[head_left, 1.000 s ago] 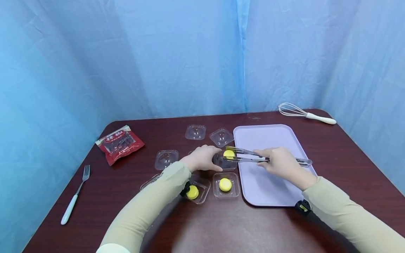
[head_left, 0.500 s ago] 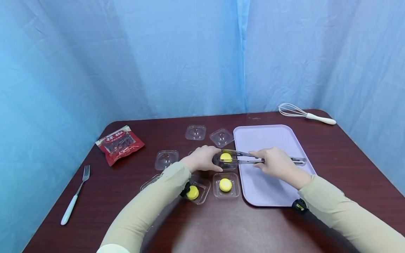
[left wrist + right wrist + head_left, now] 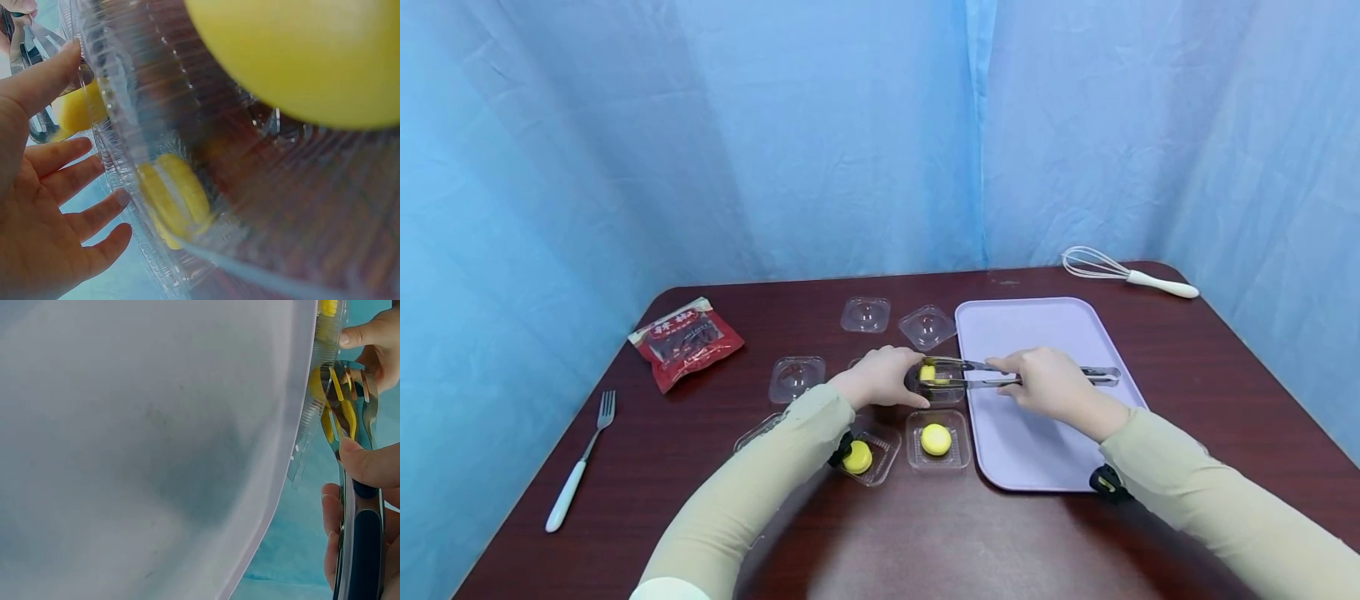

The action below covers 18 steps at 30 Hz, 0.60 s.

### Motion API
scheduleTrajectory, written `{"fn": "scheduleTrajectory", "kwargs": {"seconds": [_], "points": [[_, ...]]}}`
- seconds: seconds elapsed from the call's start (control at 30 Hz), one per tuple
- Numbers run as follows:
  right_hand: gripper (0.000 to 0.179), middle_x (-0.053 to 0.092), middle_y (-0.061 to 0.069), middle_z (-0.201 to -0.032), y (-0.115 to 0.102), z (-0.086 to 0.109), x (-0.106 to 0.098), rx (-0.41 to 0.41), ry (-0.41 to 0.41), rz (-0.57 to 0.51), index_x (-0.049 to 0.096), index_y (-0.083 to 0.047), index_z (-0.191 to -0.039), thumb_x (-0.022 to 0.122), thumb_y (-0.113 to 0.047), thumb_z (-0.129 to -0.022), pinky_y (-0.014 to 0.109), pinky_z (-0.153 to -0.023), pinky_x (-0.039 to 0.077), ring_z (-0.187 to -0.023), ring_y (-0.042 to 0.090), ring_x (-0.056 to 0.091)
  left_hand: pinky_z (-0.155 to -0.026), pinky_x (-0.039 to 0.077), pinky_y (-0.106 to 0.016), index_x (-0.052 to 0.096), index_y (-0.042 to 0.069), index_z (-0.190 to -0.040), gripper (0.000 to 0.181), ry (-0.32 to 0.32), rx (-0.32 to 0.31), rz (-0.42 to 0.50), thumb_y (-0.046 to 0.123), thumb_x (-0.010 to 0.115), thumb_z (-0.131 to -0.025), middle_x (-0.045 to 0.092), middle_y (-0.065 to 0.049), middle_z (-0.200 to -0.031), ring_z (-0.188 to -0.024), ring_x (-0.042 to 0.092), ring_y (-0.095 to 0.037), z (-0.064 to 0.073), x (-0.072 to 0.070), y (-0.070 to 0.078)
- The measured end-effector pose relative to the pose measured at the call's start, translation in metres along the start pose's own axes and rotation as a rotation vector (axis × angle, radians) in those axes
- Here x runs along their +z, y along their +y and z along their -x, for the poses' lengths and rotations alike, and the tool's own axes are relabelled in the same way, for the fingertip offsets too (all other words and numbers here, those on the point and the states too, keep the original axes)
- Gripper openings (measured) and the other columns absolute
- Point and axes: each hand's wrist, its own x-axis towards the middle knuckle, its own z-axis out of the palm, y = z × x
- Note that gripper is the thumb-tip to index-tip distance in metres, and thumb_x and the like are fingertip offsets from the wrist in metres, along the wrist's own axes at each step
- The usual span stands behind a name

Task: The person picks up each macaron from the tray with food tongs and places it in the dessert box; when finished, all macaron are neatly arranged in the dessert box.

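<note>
My left hand holds the left end of a clear plastic box, thumb on the near side and fingers on the far side. Inside it sits a yellow macaron, between the two heads of metal tongs. My right hand grips these tongs over the tray by their dark blue handle. How tightly the heads press on the macaron cannot be told. Nearer me, a second macaron lies in its own box. Beside my left wrist, another macaron is partly hidden by the wrist camera.
A pale purple tray lies under my right hand. Clear lids are spread behind and left of the boxes. A red packet and a fork lie on the left. At the back right is a whisk.
My right hand has moved left with the tongs, bringing their heads further around the macaron in the box. The macaron has shifted slightly left. My left hand stays on the box.
</note>
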Motion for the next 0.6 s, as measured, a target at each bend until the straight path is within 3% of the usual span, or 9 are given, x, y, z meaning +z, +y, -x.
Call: {"fn": "scheduleTrajectory", "kwargs": {"seconds": [0.53, 0.6], "points": [[0.036, 0.073, 0.012, -0.094, 0.0016, 0.0006, -0.0021, 0.029, -0.017, -0.015, 0.071, -0.004, -0.109, 0.077, -0.007, -0.073, 0.043, -0.065, 0.052, -0.081, 0.027, 0.069, -0.104, 0.039, -0.043, 0.047, 0.013, -0.14, 0.073, -0.005, 0.0, 0.003, 0.044, 0.073, -0.079, 0.057, -0.002, -0.132, -0.121, 0.052, -0.021, -0.0015, -0.0004, -0.0004], [0.038, 0.073, 0.013, -0.093, 0.0021, 0.0018, -0.003, 0.042, -0.026, -0.025, 0.07, -0.003, -0.111, 0.077, -0.008, -0.074, 0.041, -0.062, 0.052, -0.075, 0.023, 0.068, -0.104, 0.039, -0.044, 0.047, 0.013, -0.139, 0.072, -0.01, 0.001, 0.005, 0.044, 0.073, -0.08, 0.056, -0.003, -0.134, -0.122, 0.051, -0.022, -0.0006, -0.0007, -0.0001]]}}
